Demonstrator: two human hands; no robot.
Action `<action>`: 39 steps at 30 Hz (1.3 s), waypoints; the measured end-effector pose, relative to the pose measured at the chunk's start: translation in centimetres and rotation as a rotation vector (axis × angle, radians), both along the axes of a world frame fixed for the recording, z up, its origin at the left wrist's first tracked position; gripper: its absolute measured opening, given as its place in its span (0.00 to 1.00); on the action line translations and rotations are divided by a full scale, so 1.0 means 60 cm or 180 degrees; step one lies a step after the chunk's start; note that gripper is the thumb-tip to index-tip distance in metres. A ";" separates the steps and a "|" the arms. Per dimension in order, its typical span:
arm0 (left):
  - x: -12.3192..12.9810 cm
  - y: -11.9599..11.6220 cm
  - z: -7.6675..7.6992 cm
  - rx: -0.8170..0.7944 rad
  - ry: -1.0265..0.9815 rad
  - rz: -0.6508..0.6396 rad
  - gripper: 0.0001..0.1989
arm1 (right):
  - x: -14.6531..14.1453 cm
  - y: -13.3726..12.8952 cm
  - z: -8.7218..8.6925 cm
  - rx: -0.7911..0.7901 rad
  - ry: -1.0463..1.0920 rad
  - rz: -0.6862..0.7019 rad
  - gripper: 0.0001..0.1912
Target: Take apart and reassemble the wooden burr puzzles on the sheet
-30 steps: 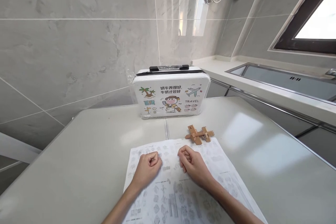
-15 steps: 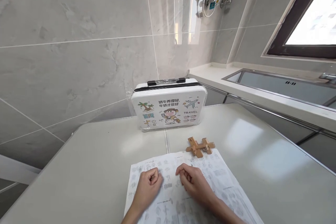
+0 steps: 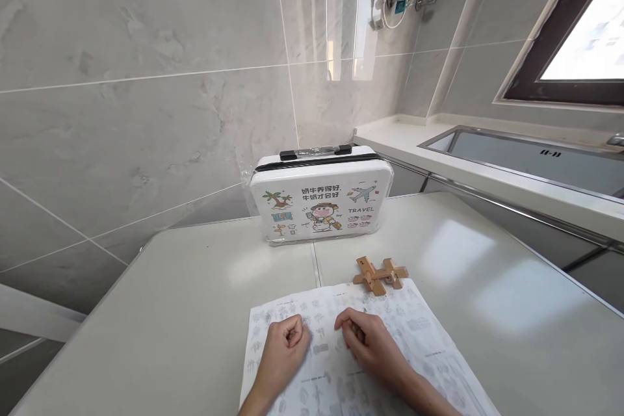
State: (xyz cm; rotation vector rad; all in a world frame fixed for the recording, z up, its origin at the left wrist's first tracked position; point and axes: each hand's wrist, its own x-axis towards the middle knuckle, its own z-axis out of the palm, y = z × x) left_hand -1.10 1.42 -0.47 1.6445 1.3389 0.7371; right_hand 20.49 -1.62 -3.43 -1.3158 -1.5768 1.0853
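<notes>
My left hand (image 3: 287, 348) rests in a loose fist on a large printed paper sheet (image 3: 319, 390), with nothing visible in it. To its right, my right hand (image 3: 368, 341) lies on the same sheet with its fingers curled in, and nothing shows between them. A brown wooden puzzle piece assembly (image 3: 380, 275), made of crossed notched bars with a number on one, sits at the sheet's far edge, beyond my right hand. Neither hand touches it.
A white cartoon-printed case (image 3: 322, 201) in clear plastic stands against the tiled wall at the back of the pale table (image 3: 185, 312). A counter with a sink (image 3: 526, 156) runs along the right, below a window.
The whole view has shifted slightly, so everything appears a little further right. The hands and the wooden assembly keep their places on the sheet.
</notes>
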 end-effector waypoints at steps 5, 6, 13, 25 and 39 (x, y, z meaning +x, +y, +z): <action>-0.001 0.000 0.000 0.0010 0.0035 -0.0029 0.22 | 0.001 0.002 -0.005 -0.0059 0.0020 0.0030 0.09; -0.001 0.001 -0.001 0.0008 0.0037 -0.0036 0.22 | 0.001 0.002 -0.004 -0.0051 0.0012 0.0031 0.09; -0.001 0.003 -0.005 -0.0037 0.0050 -0.0054 0.22 | 0.010 0.002 0.009 -0.0058 -0.0017 0.0173 0.08; 0.003 0.002 -0.001 -0.0032 0.0035 -0.0048 0.23 | 0.016 0.000 0.008 -0.0191 0.0236 0.0088 0.09; 0.006 0.000 0.006 -0.0091 -0.0006 -0.0038 0.24 | 0.024 0.004 0.016 -0.0232 0.0315 0.0116 0.11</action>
